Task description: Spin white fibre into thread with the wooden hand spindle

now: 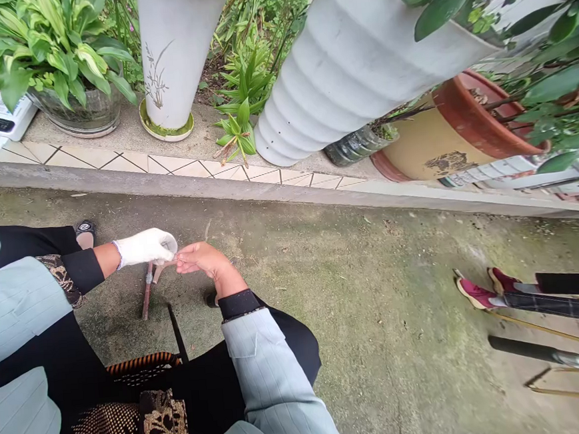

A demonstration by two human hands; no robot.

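Pinched narrow, the bare right hand (203, 260) holds a slim pale strip (160, 270) between the hands, its visible axis running from right to near left, too small to identify and partly hidden by the gloved left hand (145, 248), whose own grip I cannot tell.

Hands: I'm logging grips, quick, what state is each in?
Left hand: gloved, partly curled; grip can't be told.
Right hand: bare, pinched closed; anything held is unclear.
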